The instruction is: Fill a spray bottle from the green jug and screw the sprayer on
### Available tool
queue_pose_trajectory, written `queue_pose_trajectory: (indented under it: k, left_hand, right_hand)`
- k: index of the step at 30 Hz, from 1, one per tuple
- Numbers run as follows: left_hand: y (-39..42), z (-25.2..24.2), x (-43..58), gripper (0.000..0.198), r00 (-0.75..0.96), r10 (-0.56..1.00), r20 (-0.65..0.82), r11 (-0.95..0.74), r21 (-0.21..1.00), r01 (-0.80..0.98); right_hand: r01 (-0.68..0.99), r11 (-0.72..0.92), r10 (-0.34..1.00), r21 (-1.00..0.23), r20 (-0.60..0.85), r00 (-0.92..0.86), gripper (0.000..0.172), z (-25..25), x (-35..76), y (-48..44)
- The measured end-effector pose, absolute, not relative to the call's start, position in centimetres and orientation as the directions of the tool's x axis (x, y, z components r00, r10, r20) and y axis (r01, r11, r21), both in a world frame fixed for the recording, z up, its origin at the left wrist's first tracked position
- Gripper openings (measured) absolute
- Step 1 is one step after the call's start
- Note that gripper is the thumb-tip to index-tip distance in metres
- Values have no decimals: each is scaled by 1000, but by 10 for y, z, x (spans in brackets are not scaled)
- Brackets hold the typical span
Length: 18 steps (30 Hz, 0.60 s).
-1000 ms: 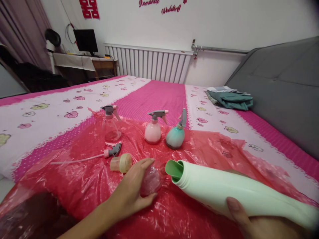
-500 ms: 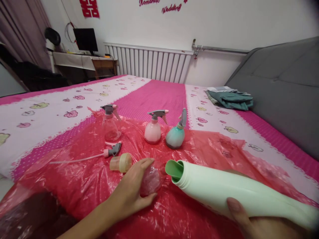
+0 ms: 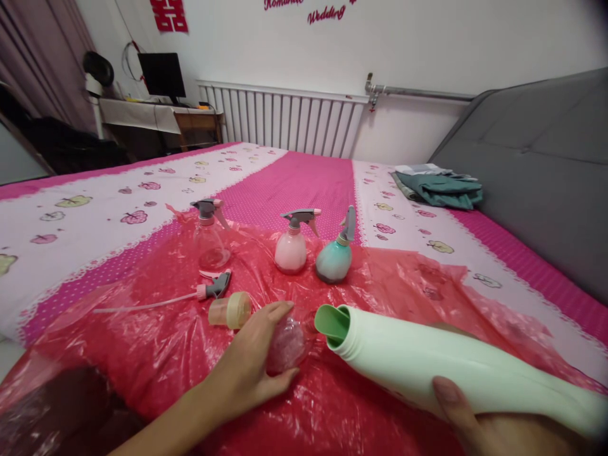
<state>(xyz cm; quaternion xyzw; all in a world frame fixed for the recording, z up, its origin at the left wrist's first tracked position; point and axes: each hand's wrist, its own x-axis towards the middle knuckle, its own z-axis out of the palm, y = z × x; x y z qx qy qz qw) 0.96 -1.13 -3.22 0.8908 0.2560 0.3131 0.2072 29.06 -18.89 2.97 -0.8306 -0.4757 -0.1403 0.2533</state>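
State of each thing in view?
Green bottle: uncapped, tipped, in right hand
Near clear bottle: no sprayer visible, in left hand
Loose sprayer: lying down
Yellow cap: on its side
Pink bottle: standing, sprayer on
Teal bottle: standing, sprayer on
Far clear bottle: standing, sprayer on
Red sheet: spread, wrinkled
Monitor: dark
Cloth pile: folded

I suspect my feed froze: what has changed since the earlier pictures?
Nothing visibly changed. The left hand stays around the clear bottle; the right hand still holds the pale green bottle. The pink spray bottle and teal spray bottle stayed put.
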Motion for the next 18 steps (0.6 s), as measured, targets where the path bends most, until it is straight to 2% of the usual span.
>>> queue_pose_trajectory:
  k: [4, 12, 18]
  left_hand:
    - [-11, -31, 10, 92, 678, 587, 442, -783, 523, 338]
    - [-12, -33, 11, 93, 669, 603, 435, -769, 540, 341]
    - [-12, -33, 10, 93, 669, 595, 445, -778, 527, 341]
  right_hand:
    - [864, -404, 729, -302, 464, 503, 55, 31, 293, -189]
    - [853, -325, 736, -408, 458, 499, 60, 26, 297, -192]
    - [876, -322, 768, -360, 442, 464, 73, 8, 312, -200]
